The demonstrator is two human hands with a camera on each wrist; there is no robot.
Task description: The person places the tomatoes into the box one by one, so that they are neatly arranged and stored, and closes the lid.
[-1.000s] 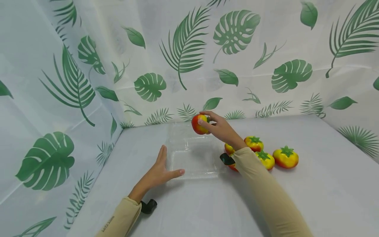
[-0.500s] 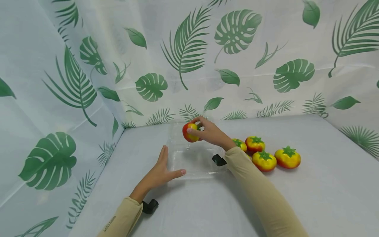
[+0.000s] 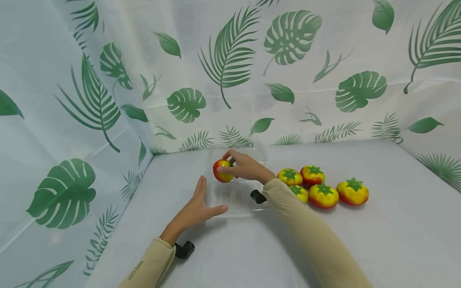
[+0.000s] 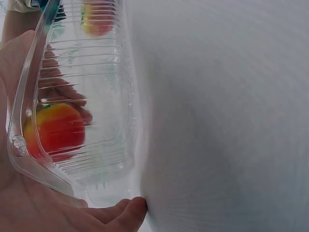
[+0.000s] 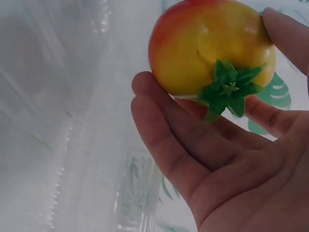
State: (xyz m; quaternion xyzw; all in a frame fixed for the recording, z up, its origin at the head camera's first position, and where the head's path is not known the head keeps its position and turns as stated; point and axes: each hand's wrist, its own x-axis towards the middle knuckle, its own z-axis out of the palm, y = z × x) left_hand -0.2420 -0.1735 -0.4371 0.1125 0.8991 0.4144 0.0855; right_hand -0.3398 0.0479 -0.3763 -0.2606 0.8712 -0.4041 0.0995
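My right hand (image 3: 245,166) pinches a red-and-yellow toy tomato (image 3: 222,171) between thumb and fingers, above a clear plastic clamshell box (image 3: 237,206). In the right wrist view the held tomato (image 5: 207,43) shows its green leafy top turned toward the palm. My left hand (image 3: 194,208) lies along the box's left side, thumb stretched across the near corner and fingers straight. Seen in the left wrist view, that hand (image 4: 58,208) is against the box wall (image 4: 104,87), and the red tomato (image 4: 60,130) shows through the plastic.
Several more toy tomatoes (image 3: 323,196) sit in a group on the white tabletop (image 3: 237,256), right of the box. Behind the table hangs a white curtain (image 3: 309,92) printed with green leaves, and it continues along the left side.
My right hand has carried the tomato left, toward me and lower, over the box. The left hand has stayed in place beside the box.
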